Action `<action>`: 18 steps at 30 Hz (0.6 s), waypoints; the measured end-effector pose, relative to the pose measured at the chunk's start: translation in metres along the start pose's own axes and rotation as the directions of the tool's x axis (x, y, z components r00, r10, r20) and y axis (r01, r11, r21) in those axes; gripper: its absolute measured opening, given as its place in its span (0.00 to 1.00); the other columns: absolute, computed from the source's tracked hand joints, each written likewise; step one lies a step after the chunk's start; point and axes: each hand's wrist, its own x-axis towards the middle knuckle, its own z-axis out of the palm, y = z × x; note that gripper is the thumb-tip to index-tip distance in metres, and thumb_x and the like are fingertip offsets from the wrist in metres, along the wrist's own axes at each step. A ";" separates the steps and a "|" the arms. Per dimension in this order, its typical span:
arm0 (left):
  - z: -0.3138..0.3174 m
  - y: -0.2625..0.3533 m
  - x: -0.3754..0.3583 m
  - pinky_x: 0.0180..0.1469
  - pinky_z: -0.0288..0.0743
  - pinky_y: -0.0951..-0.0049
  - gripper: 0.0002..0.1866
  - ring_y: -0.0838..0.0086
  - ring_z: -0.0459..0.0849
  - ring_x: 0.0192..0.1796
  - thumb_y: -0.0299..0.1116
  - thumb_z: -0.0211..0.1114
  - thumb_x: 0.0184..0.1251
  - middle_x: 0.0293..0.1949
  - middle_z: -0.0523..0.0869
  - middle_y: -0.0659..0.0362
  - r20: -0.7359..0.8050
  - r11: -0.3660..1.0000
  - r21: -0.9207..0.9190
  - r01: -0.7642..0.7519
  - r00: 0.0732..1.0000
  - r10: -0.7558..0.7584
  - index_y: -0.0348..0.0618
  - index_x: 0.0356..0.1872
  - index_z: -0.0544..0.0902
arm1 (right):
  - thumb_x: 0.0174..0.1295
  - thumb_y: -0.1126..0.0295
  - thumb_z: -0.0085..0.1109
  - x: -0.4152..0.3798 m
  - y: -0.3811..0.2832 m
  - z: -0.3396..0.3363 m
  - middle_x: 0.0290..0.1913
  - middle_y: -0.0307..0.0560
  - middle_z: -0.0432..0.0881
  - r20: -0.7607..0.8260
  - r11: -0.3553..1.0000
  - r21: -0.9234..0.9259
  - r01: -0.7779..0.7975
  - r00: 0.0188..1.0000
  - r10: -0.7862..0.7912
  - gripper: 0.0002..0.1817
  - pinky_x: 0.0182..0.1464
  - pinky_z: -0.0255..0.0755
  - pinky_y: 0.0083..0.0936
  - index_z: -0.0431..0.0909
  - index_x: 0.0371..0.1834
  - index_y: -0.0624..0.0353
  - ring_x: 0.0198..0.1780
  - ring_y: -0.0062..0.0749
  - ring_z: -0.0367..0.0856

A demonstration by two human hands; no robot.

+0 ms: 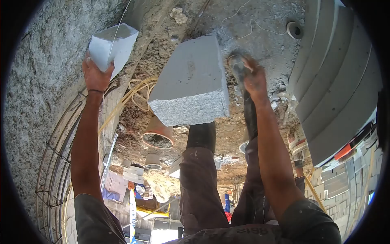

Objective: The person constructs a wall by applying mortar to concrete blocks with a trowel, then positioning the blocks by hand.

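Note:
At the upper left, my left hand (97,73) grips the near end of a small cut piece of light grey concrete block (118,42), which lies up against the rough wall. A taut thin string passes across its face. In the middle a larger grey block (191,73) with a rough whitish cut end sits in front of my legs. My right hand (255,79) is over the shoe (237,61) to the right of that block, its fingers smeared by motion.
Several big grey blocks (341,73) are stacked at the right. A round roll (294,30) and loose white string lie on the ground near them. Along the left runs a steel bar cage (53,162), with a yellow hose (140,91) beside it. Buckets (157,134) stand farther back.

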 end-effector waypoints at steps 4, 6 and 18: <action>-0.005 0.000 0.002 0.74 0.65 0.52 0.53 0.43 0.67 0.71 0.46 0.77 0.54 0.68 0.70 0.36 0.048 0.998 0.009 0.054 0.997 -0.055 0.26 0.74 0.59 | 0.59 0.84 0.52 -0.021 0.010 0.048 0.53 0.48 0.86 0.088 0.659 -0.684 0.311 0.933 -0.349 0.25 0.47 0.79 0.28 0.79 0.61 0.70 0.42 0.37 0.85; -0.002 0.000 0.002 0.74 0.65 0.52 0.52 0.43 0.67 0.71 0.44 0.77 0.54 0.68 0.70 0.36 0.035 0.999 0.026 0.030 0.999 -0.031 0.27 0.74 0.59 | 0.57 0.87 0.50 -0.045 0.017 0.049 0.49 0.52 0.85 0.135 0.668 0.715 -0.206 0.978 0.157 0.25 0.40 0.80 0.28 0.80 0.59 0.66 0.38 0.37 0.84; -0.003 0.001 0.005 0.76 0.62 0.50 0.55 0.42 0.68 0.70 0.42 0.78 0.51 0.68 0.69 0.39 0.026 0.990 -0.002 0.142 0.990 -0.142 0.31 0.77 0.57 | 0.68 0.63 0.59 -0.093 -0.189 0.132 0.70 0.58 0.69 0.712 0.046 -0.638 0.768 0.612 -0.345 0.35 0.74 0.53 0.68 0.62 0.79 0.55 0.71 0.52 0.67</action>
